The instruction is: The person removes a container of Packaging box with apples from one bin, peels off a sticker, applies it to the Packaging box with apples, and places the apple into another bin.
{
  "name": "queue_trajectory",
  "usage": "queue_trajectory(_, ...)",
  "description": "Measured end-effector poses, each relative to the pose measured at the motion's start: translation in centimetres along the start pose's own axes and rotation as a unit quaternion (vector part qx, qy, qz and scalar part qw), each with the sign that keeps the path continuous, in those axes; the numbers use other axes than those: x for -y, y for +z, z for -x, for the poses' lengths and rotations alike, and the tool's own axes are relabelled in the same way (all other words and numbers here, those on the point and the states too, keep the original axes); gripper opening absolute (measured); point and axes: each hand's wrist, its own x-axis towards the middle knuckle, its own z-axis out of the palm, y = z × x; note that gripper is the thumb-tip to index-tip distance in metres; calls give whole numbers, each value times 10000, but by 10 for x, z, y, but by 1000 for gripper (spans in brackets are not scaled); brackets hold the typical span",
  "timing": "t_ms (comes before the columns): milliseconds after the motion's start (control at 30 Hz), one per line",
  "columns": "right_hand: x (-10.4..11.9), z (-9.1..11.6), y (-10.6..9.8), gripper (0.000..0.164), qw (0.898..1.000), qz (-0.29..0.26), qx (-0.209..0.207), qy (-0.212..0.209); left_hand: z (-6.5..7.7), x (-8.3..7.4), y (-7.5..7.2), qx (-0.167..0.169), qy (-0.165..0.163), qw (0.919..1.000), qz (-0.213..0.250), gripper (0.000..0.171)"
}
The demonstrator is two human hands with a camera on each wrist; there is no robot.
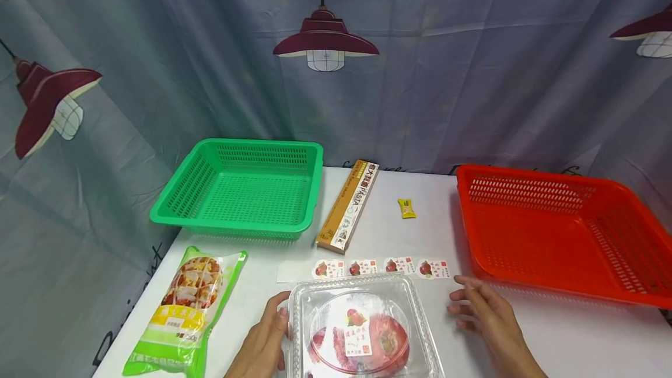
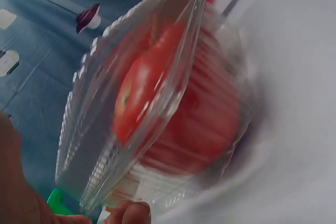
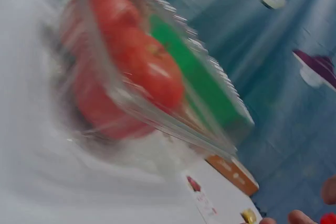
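Note:
A clear plastic clamshell box (image 1: 420, 319) with red round fruits (image 2: 205, 114) inside sits at the table's front. A white label (image 1: 358, 340) printed with red fruit lies on its lid. My left hand (image 1: 265, 331) is at the box's left rim, thumb and fingers holding the edge. To the right of the box, apart from it, my right hand (image 1: 485, 314) hovers with loosely bent fingers and nothing in it. Behind the box lies a backing strip (image 1: 294, 271) with several fruit stickers (image 1: 362, 267). Both wrist views show the box blurred.
A green basket (image 1: 236, 227) stands at the back left, a red basket (image 1: 556, 249) at the right. Between them lie a pasta box (image 1: 347, 207) and a small yellow packet (image 1: 406, 208). A green food bag (image 1: 184, 314) lies front left. A printed curtain (image 1: 409, 104) hangs behind the table.

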Motion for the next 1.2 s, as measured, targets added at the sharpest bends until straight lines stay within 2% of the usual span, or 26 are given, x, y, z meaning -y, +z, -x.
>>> queue_trajectory(100,0,-7,-13,51,9984,-339,-51,445,3,0,3,43,134,9999,73,51)
queue_trajectory(200,-3,-11,-27,43,9941,-887,-52,615,4,0,7,36,133,9999,52,60)
queue_trajectory(367,-8,-14,-47,40,9789,-1995,41,438,6,2,13,28,-126,9998,120,76)
queue_trajectory(467,-9,-14,-55,44,9752,-2200,-83,234,6,6,14,231,-374,9972,611,81)
queue_trajectory(533,-8,-14,-57,45,9765,-2145,-178,61,6,8,14,401,-515,9928,1002,82)
queue_trajectory(600,-8,-15,-58,45,9767,-2134,-222,-78,6,10,15,601,-584,9851,1501,82)
queue_trajectory(800,-8,-17,-62,41,9727,-2310,0,-220,5,14,21,1065,-445,9521,2833,80)
queue_trajectory(867,-8,-17,-63,41,9732,-2290,26,-208,5,14,22,1136,-391,9454,3031,80)
queue_trajectory(1067,-6,-19,-62,43,9791,-2031,32,-106,3,10,23,1253,-254,9387,3201,79)
queue_trajectory(1200,-5,-19,-60,43,9797,-2000,43,-133,2,7,22,1356,-297,9272,3478,82)
